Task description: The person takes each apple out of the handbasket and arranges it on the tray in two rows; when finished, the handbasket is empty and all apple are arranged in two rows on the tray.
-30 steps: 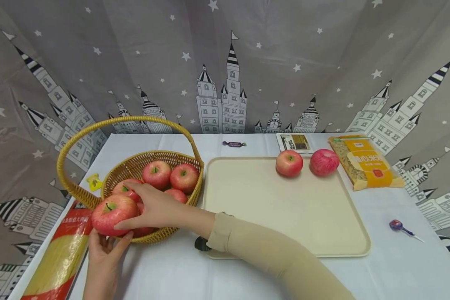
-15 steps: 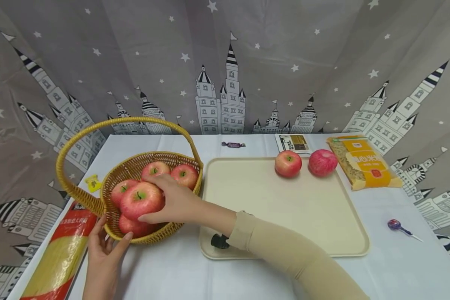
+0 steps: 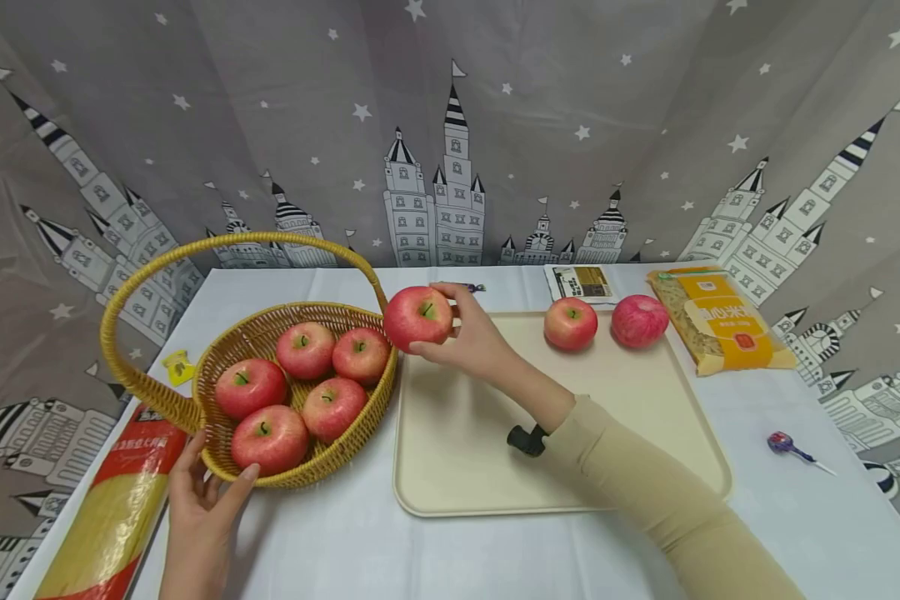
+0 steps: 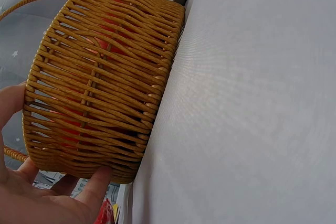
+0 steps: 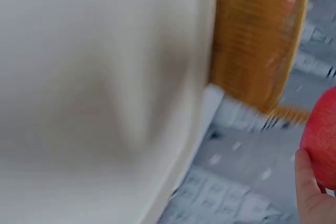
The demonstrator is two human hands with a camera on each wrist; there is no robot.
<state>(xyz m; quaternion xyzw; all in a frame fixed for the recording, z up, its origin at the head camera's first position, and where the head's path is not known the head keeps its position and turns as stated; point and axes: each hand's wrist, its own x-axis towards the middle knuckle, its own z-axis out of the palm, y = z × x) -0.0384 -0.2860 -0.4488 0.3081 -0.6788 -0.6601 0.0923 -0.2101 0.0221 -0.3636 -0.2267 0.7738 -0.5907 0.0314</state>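
The apple [image 3: 417,316] sits in my right hand [image 3: 474,340], lifted above the gap where the basket [image 3: 300,467] rim meets the tray [image 3: 450,492]'s near-left corner region, just beyond the basket's right edge. My fingers curl round its right side and my thumb lies under it; in the right wrist view only the red curve of the fruit [image 5: 321,140] and a fingertip [image 5: 310,187] against it show, blurred.

The tray lies open in front of me: most of its cream surface is bare, with two apples [image 3: 570,323] side by side near its far edge. Its left rim runs just beside the basket, almost touching. Beyond the far edge are a small packet [image 3: 579,282] and a yellow bag [image 3: 723,319]; a lollipop [image 3: 787,445] lies well to the right on the cloth.

My left hand [image 3: 202,517] rests against the basket's near wall, fingers nearly straight, a fingertip [image 4: 97,179] pressed on the weave. Five apples lie inside. A red and yellow pack [image 3: 116,508] lies just left of that hand.
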